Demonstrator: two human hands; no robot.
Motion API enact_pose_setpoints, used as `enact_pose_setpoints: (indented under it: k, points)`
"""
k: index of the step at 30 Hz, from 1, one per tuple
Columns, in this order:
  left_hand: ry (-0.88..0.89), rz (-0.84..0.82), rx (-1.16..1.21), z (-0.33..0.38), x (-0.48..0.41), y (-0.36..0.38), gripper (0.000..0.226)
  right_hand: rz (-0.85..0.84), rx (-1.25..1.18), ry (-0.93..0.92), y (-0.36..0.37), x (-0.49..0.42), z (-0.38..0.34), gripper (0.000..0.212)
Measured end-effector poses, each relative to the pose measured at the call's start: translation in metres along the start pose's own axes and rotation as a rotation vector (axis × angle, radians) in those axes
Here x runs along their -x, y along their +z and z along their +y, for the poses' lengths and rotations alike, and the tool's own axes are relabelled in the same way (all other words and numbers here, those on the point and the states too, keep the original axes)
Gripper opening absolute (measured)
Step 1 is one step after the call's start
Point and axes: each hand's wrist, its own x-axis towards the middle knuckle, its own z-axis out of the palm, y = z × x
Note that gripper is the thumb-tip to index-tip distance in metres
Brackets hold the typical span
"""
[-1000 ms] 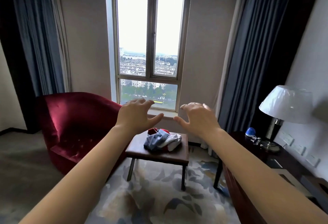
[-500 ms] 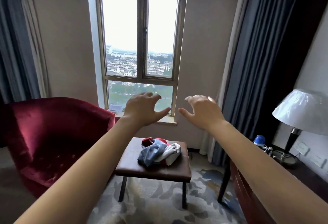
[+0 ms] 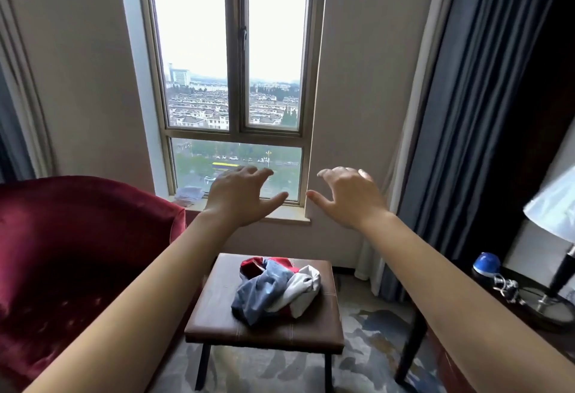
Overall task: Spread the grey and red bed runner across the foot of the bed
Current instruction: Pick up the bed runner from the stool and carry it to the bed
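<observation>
Head view shows the grey and red bed runner (image 3: 277, 290) lying in a crumpled heap on the small brown padded surface (image 3: 217, 327), below both outstretched arms. The left hand (image 3: 239, 196) and right hand (image 3: 348, 199) hover above it, fingers loosely spread, holding nothing.

Because the cloth is bunched, a grab at one fold would likely lift only part of it, leaving the rest to trail onto the patterned carpet (image 3: 370, 349) or catch on the surface's edge. The surface stands on thin dark legs and looks easy to knock.

No bed is in view, so carrying the runner means turning. A swinging tail could then sweep the lamp (image 3: 553, 215) and the small blue object (image 3: 486, 263) at the right. A red armchair (image 3: 77, 252) sits just left, with a tall window (image 3: 233, 81) and dark curtain (image 3: 466, 112) beyond.
</observation>
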Motion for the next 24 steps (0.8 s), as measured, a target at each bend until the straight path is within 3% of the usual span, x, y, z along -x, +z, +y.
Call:
enact_pose_setpoints:
  k: [10,24]
  points:
    - [-0.049,0.028,-0.047,-0.028,-0.133,0.089,0.065,-0.013,-0.044,-0.059,0.093,-0.143,0.072,0.057]
    - [-0.056,-0.009,-0.017,-0.082,-0.269,0.212,0.064,-0.041,-0.117,-0.058,0.225,-0.282,0.114,0.056]
